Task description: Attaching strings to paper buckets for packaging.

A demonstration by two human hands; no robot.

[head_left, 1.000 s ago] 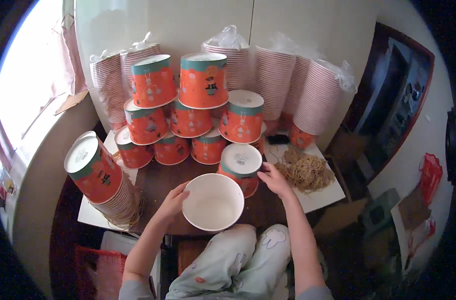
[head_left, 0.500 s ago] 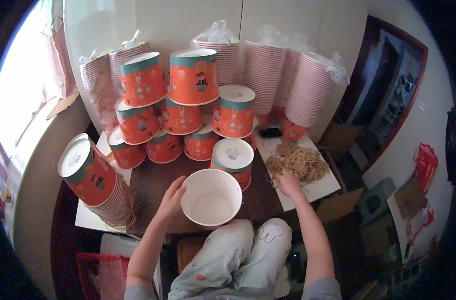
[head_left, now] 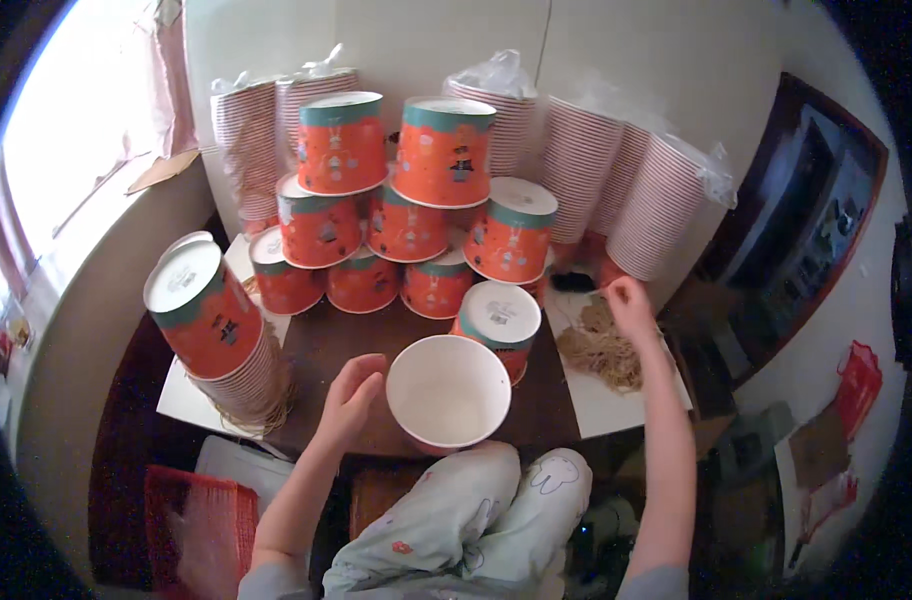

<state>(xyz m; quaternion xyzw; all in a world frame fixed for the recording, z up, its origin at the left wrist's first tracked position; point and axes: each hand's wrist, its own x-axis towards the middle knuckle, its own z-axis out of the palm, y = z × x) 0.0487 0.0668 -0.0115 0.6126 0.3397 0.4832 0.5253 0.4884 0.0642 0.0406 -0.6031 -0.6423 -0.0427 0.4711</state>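
Observation:
A paper bucket (head_left: 446, 390) stands mouth up in front of my lap at the table's near edge, its white inside bare. My left hand (head_left: 354, 395) is just left of its rim, apart from it, fingers loosely bent with nothing seen in them. Over the far side of a tangled heap of tan rubber bands (head_left: 606, 350) is my right hand (head_left: 628, 305), raised with fingertips pinched together. Whatever they pinch is too small to make out. Just behind the open bucket an orange and green bucket (head_left: 499, 315) stands upside down.
Upturned orange buckets (head_left: 326, 230) form a tiered pile at the back. Tall bagged stacks of buckets (head_left: 576, 150) stand behind them. At left a leaning bucket stack (head_left: 211, 320) has tan bands around its lower end. A white board (head_left: 606, 415) lies under the heap.
My right hand has risen from the rubber band heap and moved away from me. My left hand has come off the bucket's rim. The whole view has shifted slightly.

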